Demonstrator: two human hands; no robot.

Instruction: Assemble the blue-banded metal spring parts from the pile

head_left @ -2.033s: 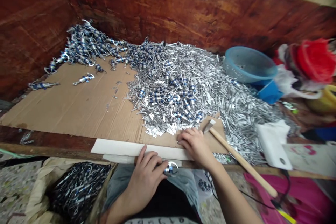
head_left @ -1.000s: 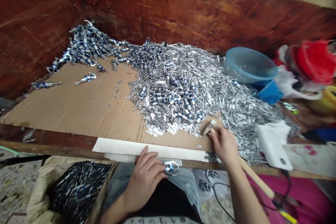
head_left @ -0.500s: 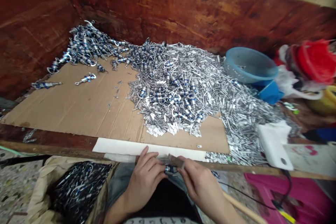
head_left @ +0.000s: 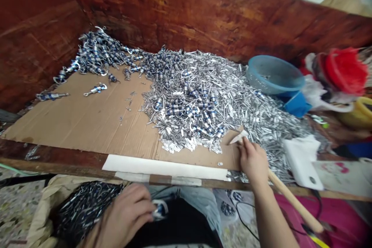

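My left hand [head_left: 128,211], closed, holds a blue-and-silver metal fitting [head_left: 159,210] above my lap; the fitting is blurred. My right hand [head_left: 254,161] is closed on a tool with a pointed, pale metal head [head_left: 238,137] and a long wooden handle [head_left: 296,201], which reaches back past the wrist. The tool's head is over the right part of the cardboard sheet [head_left: 87,124], beside a heap of small silver parts [head_left: 186,139]. Several blue-and-silver fittings [head_left: 203,104] lie on that heap, and more are piled [head_left: 95,50] at the back left.
An open bag [head_left: 43,217] of dark metal parts stands at lower left. A white strip [head_left: 162,167] lies along the table edge. At right are a blue basket [head_left: 276,75], red bags [head_left: 345,71], a white device [head_left: 303,162] and a pink stool [head_left: 337,217].
My hands have moved apart. The left went down and left with the fitting; the right moved up and right onto the cardboard, and the tool's head and handle now show clearly.
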